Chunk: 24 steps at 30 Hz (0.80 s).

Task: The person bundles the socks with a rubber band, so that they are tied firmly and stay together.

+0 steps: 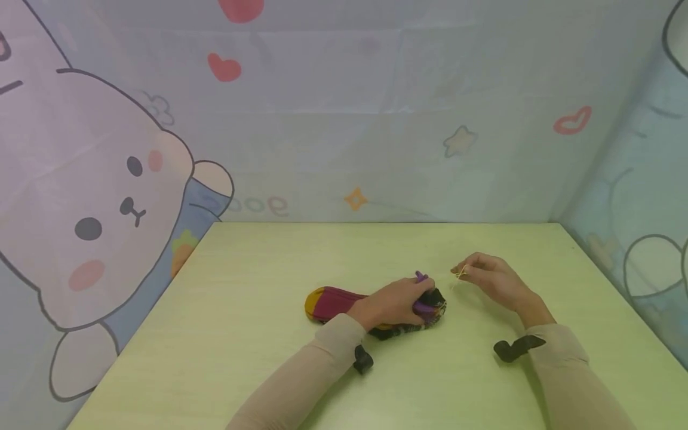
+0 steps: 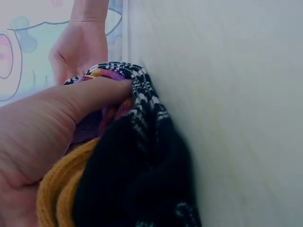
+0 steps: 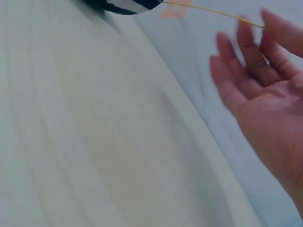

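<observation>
A bundle of folded socks (image 1: 332, 303) lies on the table, maroon with a mustard toe at its left end. My left hand (image 1: 391, 302) grips the bundle from above near its right end, where purple fabric and a black-and-white patterned cuff show. In the left wrist view the thumb presses on the cuffs, beside a black sock (image 2: 137, 165) and a mustard fold (image 2: 59, 182). My right hand (image 1: 497, 283), to the right, pinches a thin yellow string (image 3: 213, 10) between thumb and fingers. In the right wrist view this string runs to the patterned sock end (image 3: 125, 4).
The pale yellow-green table (image 1: 242, 370) extends around both hands. Behind it hangs a printed cloth backdrop (image 1: 376, 119), which also covers the sides. Black straps (image 1: 518, 347) sit at both wrists.
</observation>
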Each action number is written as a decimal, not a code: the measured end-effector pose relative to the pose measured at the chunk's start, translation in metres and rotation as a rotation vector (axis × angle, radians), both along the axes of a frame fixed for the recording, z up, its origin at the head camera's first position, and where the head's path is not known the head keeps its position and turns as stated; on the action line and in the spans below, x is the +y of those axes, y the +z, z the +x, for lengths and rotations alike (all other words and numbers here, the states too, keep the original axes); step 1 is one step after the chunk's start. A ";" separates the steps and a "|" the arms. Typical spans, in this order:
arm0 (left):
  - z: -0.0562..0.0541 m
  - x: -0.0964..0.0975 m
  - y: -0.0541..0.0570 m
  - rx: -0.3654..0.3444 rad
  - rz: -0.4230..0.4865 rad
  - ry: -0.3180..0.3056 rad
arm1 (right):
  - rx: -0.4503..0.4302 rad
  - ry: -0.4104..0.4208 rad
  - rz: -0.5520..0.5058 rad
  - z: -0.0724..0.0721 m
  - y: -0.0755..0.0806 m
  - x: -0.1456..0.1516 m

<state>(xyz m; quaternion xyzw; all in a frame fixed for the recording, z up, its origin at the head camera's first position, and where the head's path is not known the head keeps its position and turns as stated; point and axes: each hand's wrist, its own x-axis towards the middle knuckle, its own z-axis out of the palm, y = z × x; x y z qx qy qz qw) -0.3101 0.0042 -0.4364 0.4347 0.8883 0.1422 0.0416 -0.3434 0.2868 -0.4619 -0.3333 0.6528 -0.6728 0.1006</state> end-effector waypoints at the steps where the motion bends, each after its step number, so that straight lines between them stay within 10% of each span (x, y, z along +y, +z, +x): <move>1: 0.000 0.000 0.000 0.016 -0.013 0.005 | -0.015 0.040 -0.086 -0.001 -0.001 0.000; 6: -0.002 -0.002 0.000 0.046 -0.025 0.072 | -0.100 0.245 -0.304 0.000 0.002 0.001; 14: -0.007 -0.005 -0.002 -0.026 0.054 0.118 | -0.073 0.656 -0.014 0.003 0.011 0.003; 24: -0.007 -0.006 -0.002 -0.235 0.221 0.203 | -0.021 0.799 -0.279 0.002 0.013 -0.011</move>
